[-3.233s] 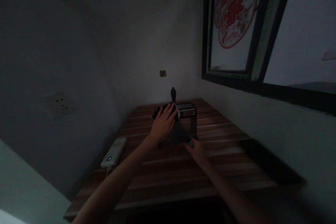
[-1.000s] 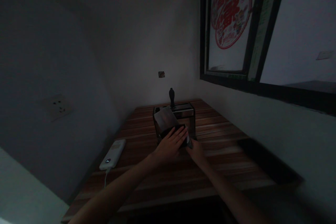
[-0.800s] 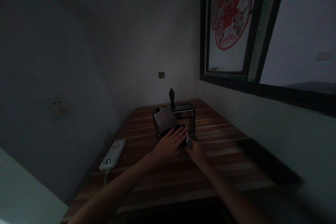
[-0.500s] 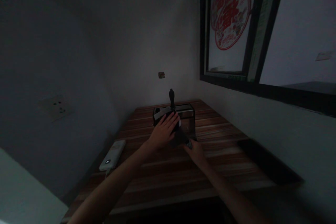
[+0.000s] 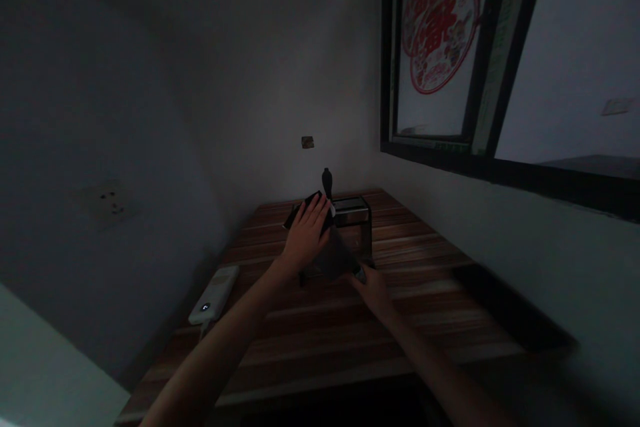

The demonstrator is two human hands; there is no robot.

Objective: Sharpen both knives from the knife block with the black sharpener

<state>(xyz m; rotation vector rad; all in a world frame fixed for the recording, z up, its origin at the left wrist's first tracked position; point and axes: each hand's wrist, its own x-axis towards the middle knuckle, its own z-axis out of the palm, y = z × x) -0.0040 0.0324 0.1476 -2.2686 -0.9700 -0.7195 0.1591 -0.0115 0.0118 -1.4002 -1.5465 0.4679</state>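
My right hand (image 5: 371, 288) is closed round the handle of a cleaver (image 5: 334, 261), whose wide grey blade slants up and to the left. My left hand (image 5: 306, 230) lies over a black cloth (image 5: 291, 217), fingers long and close together, pressing it at the upper part of the blade. The cloth's edges stick out beyond the fingertips and to the left. Just behind the blade stands a knife holder (image 5: 353, 211) with a shiny top and dark frame, partly hidden by my left hand. A black knife handle (image 5: 327, 181) rises from it.
The wood-grain table (image 5: 280, 353) runs back to the wall. A white power bank (image 5: 215, 293) with a cable lies at left, and a long dark flat object (image 5: 510, 307) at right. A dark-framed window (image 5: 385, 80) is above on the right; a socket (image 5: 107, 203) is on the left wall.
My left hand and the cloth have moved up and slightly left along the blade, baring more of it. My right hand keeps its grip in nearly the same place.
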